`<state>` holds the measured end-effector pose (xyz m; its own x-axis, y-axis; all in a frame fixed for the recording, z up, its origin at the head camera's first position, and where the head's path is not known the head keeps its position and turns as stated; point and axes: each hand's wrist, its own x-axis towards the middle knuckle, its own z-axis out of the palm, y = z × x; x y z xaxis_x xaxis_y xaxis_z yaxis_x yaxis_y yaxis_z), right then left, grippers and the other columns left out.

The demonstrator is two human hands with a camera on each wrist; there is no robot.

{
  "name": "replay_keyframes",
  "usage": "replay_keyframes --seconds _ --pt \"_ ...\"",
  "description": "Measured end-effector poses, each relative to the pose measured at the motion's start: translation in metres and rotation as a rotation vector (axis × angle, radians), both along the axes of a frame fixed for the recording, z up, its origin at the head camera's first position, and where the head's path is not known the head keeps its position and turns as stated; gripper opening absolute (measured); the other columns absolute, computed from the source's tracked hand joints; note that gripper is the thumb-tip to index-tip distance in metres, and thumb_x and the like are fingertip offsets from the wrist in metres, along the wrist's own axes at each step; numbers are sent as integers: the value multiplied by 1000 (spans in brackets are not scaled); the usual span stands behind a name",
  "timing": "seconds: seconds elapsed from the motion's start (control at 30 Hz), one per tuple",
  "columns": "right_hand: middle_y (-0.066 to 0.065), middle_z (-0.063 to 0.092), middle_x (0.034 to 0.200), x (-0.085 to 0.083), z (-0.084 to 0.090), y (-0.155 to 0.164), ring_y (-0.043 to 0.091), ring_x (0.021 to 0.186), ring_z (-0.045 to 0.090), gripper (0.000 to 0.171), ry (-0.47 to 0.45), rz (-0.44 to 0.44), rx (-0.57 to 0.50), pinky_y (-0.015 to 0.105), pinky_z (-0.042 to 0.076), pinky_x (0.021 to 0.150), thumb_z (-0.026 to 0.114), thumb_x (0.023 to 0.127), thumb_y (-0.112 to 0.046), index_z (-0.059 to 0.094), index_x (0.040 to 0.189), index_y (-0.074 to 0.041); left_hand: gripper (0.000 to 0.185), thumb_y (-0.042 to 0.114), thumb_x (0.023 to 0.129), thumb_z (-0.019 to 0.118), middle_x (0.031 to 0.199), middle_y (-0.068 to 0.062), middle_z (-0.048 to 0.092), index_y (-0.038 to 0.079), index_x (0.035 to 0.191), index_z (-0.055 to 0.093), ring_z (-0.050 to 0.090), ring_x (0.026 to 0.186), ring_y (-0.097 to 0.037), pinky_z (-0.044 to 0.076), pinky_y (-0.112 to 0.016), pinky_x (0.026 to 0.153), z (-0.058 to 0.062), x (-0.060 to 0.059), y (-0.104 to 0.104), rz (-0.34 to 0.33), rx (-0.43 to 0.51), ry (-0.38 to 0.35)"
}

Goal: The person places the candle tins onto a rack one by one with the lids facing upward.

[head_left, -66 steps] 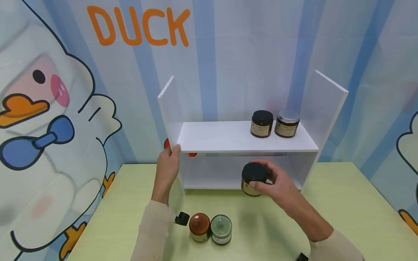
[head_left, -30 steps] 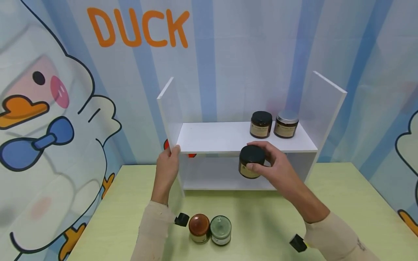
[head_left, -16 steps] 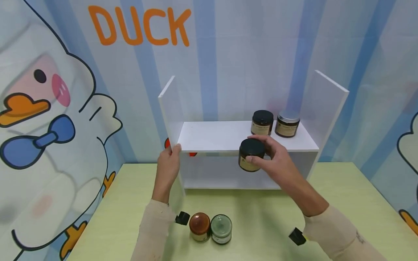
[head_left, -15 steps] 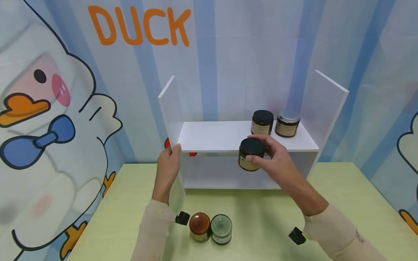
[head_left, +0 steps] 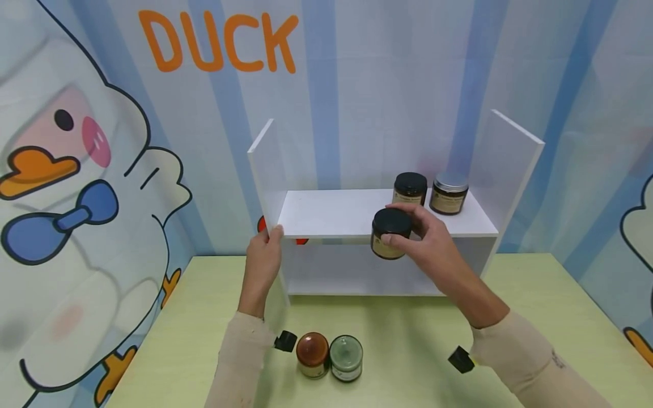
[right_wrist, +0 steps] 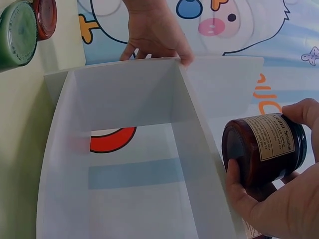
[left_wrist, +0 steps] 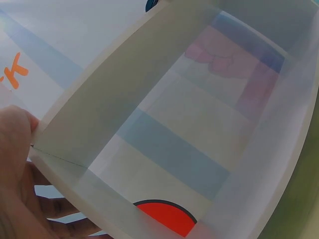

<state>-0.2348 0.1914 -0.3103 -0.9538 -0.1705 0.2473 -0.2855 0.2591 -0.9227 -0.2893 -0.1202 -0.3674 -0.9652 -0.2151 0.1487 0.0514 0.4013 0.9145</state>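
My right hand grips a brown jar with a black lid in the air, level with the front edge of the upper board of a white shelf unit. In the right wrist view the jar is held by thumb and fingers beside the shelf board. My left hand holds the shelf's left side panel at its front edge, seen close in the left wrist view. Two jars stand on the upper board at the right: a black-lidded one and a silver-lidded one.
On the green table near me stand a brown-lidded jar and a green-lidded jar. The shelf's lower compartment holds nothing I can see. A duck-printed backdrop closes off the back and sides.
My right hand has lifted the black-lidded jar from low in front of the lower compartment up to the level of the upper board. The left hand has stayed on the side panel.
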Motion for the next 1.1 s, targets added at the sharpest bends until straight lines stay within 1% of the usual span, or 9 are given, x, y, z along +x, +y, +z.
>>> replay_keyframes --seconds 0.07,0.23,0.4,0.63,0.8,0.9,1.0,1.1 --pt "8 50 147 -1 1 -1 30 136 47 57 9 -1 9 52 45 102 73 93 -28 51 145 -20 54 45 104 42 108 -16 64 1 125 64 49 88 -31 38 -44 76 0 0 0 2 2 -4" --pt "8 48 148 -4 3 0 30 138 46 58 14 -4 24 54 44 103 74 93 -29 51 146 -21 55 45 104 41 109 -17 64 1 126 63 49 88 -30 38 -44 76 -1 0 0 1 5 -7" --pt "8 46 151 -6 7 -1 30 139 45 61 5 0 46 53 44 103 75 92 -31 50 147 -21 54 46 104 41 117 -16 64 2 129 62 50 92 -30 39 -44 79 -1 0 0 -4 15 -14" --pt "7 46 152 -9 11 -3 30 138 47 61 7 0 74 49 46 99 75 92 -30 50 147 -21 54 46 104 41 109 -15 63 3 127 63 49 90 -30 39 -44 77 -1 -1 0 -4 9 -9" --pt "5 42 155 -12 11 -3 30 137 47 61 -1 2 80 49 45 101 75 92 -32 50 146 -21 54 45 104 41 118 -15 64 2 129 63 51 93 -30 39 -44 79 -1 0 0 -11 11 -5" --pt "5 41 155 -14 11 -4 29 136 48 60 3 4 90 49 45 100 75 92 -33 50 145 -23 54 45 104 41 106 -14 63 2 127 63 49 88 -30 38 -44 76 -1 0 0 -7 6 -3" --pt "7 43 153 -16 12 -5 29 134 50 60 11 7 106 48 46 99 75 92 -34 51 145 -23 53 45 104 41 92 -11 55 2 126 63 47 83 -29 38 -43 73 -1 0 0 0 -1 -5" --pt "9 46 150 -18 14 -5 29 132 51 60 17 8 123 47 46 98 74 92 -34 51 146 -22 54 46 104 41 90 -11 53 2 126 63 46 83 -29 38 -43 74 -1 0 0 2 -4 -8"
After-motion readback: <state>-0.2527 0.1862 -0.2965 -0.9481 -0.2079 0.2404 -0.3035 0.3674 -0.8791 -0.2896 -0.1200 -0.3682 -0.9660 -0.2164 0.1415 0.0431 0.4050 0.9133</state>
